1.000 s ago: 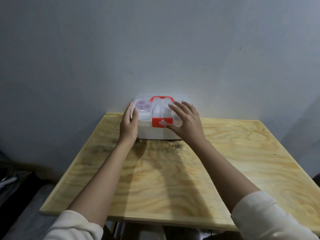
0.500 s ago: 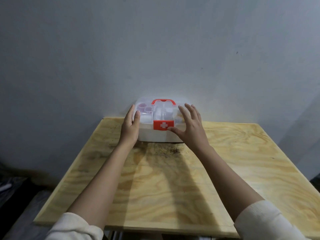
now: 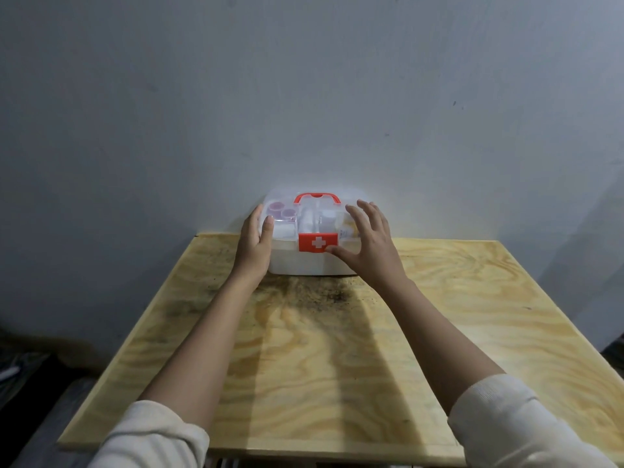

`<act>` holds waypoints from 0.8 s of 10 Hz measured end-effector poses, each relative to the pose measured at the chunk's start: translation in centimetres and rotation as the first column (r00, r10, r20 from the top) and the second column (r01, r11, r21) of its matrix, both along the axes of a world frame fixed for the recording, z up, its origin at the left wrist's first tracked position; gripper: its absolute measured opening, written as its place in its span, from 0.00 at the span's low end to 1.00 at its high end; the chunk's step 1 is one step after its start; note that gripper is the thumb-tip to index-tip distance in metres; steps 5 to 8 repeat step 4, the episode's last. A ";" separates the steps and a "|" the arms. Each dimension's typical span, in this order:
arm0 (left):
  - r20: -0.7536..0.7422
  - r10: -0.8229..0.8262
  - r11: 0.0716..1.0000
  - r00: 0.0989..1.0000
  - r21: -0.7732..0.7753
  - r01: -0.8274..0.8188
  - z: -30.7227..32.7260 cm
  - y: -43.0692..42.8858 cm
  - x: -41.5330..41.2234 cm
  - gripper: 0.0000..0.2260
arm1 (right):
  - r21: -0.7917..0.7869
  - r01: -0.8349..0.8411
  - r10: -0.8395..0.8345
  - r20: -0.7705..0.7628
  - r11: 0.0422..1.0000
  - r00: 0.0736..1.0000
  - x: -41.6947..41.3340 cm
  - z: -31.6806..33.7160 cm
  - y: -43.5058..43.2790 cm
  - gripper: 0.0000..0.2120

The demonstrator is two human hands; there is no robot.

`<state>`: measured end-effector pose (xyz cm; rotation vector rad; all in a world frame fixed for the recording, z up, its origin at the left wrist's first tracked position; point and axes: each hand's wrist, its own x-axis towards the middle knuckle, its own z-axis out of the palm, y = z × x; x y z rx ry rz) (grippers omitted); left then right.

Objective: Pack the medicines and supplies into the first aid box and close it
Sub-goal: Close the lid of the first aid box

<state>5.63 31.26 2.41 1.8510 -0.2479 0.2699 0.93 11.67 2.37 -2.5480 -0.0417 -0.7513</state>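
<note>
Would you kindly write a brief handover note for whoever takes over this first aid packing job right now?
Left hand: open, flat against the left side of the white first aid box with the clear lid.
Right hand: open, fingers spread over the lid's right part, thumb beside the red cross latch.
Box: at the far edge of the plywood table, against the wall, lid down, red handle folded flat.
Done: supplies show through the lid; none lie loose on the table.
Left: confirm the latch is snapped shut; that cannot be told from here.
</note>
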 end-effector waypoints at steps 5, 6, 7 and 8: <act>0.098 0.109 0.976 0.989 0.176 -0.125 0.2 0.0 -0.4 0.23 | -0.057 0.034 -0.041 -0.121 0.998 0.992 -1.6 1.0 0.9 0.36; 0.098 0.109 0.976 0.989 0.176 -0.125 0.2 0.0 -0.4 0.23 | -0.057 0.034 -0.041 -0.121 0.998 0.992 -1.6 1.0 0.9 0.36; 0.098 0.109 0.976 0.989 0.176 -0.125 0.2 0.0 -0.4 0.23 | -0.057 0.034 -0.041 -0.121 0.998 0.992 -1.6 1.0 0.9 0.36; 0.098 0.109 0.976 0.989 0.176 -0.125 0.2 0.0 -0.4 0.23 | -0.057 0.034 -0.041 -0.121 0.998 0.992 -1.6 1.0 0.9 0.36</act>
